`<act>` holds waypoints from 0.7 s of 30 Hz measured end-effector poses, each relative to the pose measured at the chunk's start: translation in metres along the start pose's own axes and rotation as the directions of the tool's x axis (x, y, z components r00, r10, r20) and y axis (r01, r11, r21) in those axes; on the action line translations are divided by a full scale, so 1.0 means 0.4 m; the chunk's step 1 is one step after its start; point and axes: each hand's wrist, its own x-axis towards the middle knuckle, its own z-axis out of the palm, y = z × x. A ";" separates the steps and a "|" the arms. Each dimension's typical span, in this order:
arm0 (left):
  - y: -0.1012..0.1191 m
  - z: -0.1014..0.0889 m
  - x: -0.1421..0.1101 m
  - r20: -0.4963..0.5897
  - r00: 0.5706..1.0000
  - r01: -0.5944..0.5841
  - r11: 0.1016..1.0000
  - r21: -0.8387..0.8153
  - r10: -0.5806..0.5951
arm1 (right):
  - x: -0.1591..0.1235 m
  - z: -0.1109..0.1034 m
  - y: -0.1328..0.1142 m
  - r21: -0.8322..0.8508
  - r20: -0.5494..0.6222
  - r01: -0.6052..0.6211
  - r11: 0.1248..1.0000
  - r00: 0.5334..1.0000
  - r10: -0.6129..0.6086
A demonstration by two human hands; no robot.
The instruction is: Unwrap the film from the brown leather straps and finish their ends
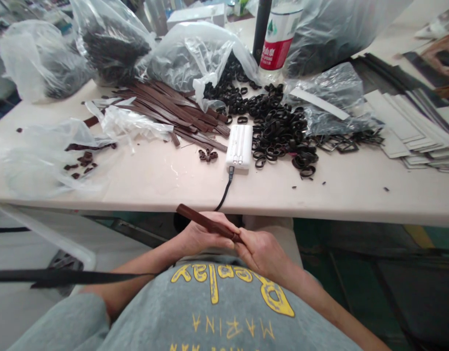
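In front of my body, just below the table's near edge, a brown strap (195,216) is held between both hands. My left hand (204,236) is closed around its middle, with the thumb along it and one end sticking out to the upper left. At the strap's lower right part my right hand (261,249) pinches with thumb and fingers. A narrow brown band seems to cross the strap there, but the fingers partly hide it. Nearest on the table lie a small cluster of brown loops (208,155) and a pile of long brown straps (173,109).
A white power bank (239,147) with a black cable (225,190) lies near the front edge. Right of it spread many black loops (279,126) and stacked grey-white strips (403,126). A plastic bag (37,165) with brown bits lies left. A bottle (279,44) stands behind.
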 end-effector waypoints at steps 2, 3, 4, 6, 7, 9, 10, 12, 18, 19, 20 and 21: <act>-0.006 0.004 -0.003 -0.008 1.000 0.010 1.000 -0.012 -0.010 | 0.003 -0.001 -0.003 0.010 -0.001 -0.011 1.000 1.000 0.011; -0.008 0.002 -0.004 -0.017 1.000 0.025 0.999 -0.026 -0.025 | 0.003 -0.006 -0.003 0.032 0.002 -0.025 0.999 1.000 0.025; -0.009 -0.001 -0.005 -0.029 0.999 0.041 0.998 -0.037 -0.043 | 0.002 -0.014 -0.004 0.066 0.011 -0.047 0.997 0.999 0.046; -0.008 -0.012 -0.004 -0.065 0.996 0.065 0.996 -0.056 -0.068 | -0.004 -0.034 -0.004 0.163 0.050 -0.100 0.982 0.994 0.093; -0.006 -0.018 -0.003 -0.083 0.994 0.071 0.996 -0.058 -0.075 | -0.007 -0.045 -0.003 0.218 0.076 -0.129 0.967 0.990 0.115; -0.003 -0.029 -0.001 -0.096 0.992 0.076 0.996 -0.048 -0.080 | -0.013 -0.063 -0.002 0.314 0.112 -0.176 0.933 0.983 0.147; -0.003 -0.033 0.000 -0.086 0.993 0.074 0.996 -0.041 -0.078 | -0.014 -0.068 -0.001 0.355 0.117 -0.187 0.916 0.981 0.155; -0.004 -0.036 -0.001 -0.048 0.997 0.064 0.997 -0.031 -0.065 | -0.014 -0.070 -0.001 0.414 0.106 -0.194 0.889 0.981 0.164; -0.013 -0.024 -0.007 0.006 0.998 0.070 0.992 -0.105 -0.070 | 0.003 -0.052 -0.016 0.475 0.082 -0.129 0.871 0.991 0.103; -0.013 -0.022 -0.007 0.002 0.997 0.081 0.989 -0.123 -0.082 | 0.008 -0.050 -0.020 0.477 0.078 -0.126 0.870 0.992 0.101; -0.012 -0.020 -0.006 -0.003 0.995 0.094 0.985 -0.142 -0.096 | 0.013 -0.048 -0.023 0.475 0.072 -0.126 0.871 0.992 0.105; -0.011 -0.019 -0.004 -0.012 0.994 0.110 0.980 -0.165 -0.113 | 0.018 -0.048 -0.026 0.472 0.064 -0.130 0.872 0.992 0.113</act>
